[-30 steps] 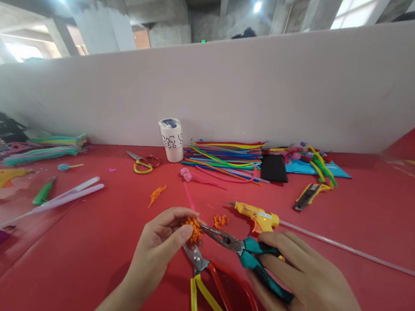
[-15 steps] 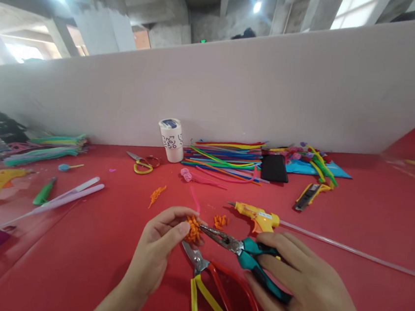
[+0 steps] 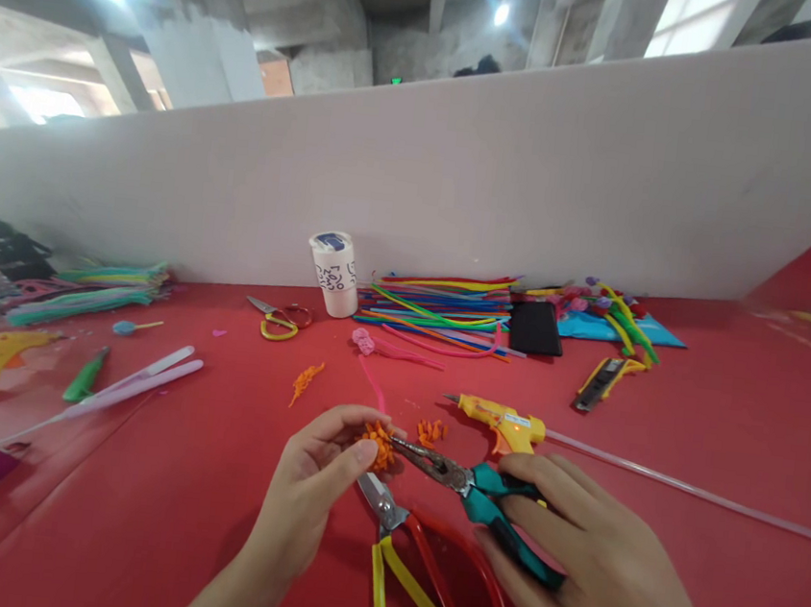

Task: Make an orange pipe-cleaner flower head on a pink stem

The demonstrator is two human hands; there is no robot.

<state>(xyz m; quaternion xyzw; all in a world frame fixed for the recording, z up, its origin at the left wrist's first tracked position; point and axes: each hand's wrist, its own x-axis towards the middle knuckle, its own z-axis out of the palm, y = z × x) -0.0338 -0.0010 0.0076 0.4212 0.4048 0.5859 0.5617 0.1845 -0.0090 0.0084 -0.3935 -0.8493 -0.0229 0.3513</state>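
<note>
Between thumb and fingers, my left hand (image 3: 310, 482) pinches a small orange fuzzy piece (image 3: 380, 446), with a pink stem (image 3: 372, 384) rising behind it. My right hand (image 3: 583, 544) is wrapped round the teal handles of needle-nose pliers (image 3: 446, 470). The pliers' tips touch the right side of the orange piece. Under the pliers lie large scissors (image 3: 384, 509) with red and yellow handles. Small orange bits (image 3: 431, 432) rest just behind the pliers, and an orange strand (image 3: 305, 383) lies farther left.
A yellow glue gun (image 3: 509, 425) with a long clear stick lies behind my right hand. Farther back are a white cup (image 3: 334, 277), small scissors (image 3: 279, 321), coloured stems (image 3: 441, 302), a black flat object (image 3: 536, 328) and a utility knife (image 3: 600, 386). A hair straightener (image 3: 143, 384) lies left.
The pink stem behind the orange piece has tipped to the left. My right hand and the pliers have shifted very slightly left.
</note>
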